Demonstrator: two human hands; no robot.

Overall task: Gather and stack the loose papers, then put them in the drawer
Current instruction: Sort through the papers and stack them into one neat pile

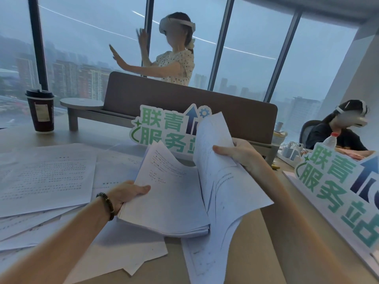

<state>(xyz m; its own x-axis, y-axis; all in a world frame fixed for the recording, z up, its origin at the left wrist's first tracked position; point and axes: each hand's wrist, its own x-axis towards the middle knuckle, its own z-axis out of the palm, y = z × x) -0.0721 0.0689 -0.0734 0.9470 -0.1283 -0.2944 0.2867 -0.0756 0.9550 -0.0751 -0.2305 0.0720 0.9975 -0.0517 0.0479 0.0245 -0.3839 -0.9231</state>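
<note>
From the left I see a cup [40,111] on the desk [264,242], then loose sheets [47,177] fanned flat across it, thin and limp, so I'd slide each by an edge rather than pinch its middle. My left hand [125,193] grips the stack [168,201] at its left edge, thumb on top, and that bundle looks fairly heavy and floppy, best held near the spine with support beneath. My right hand [244,154] pinches a few curling pages [213,144] upright above the stack; the drawer isn't in view, perhaps below the desk.
</note>
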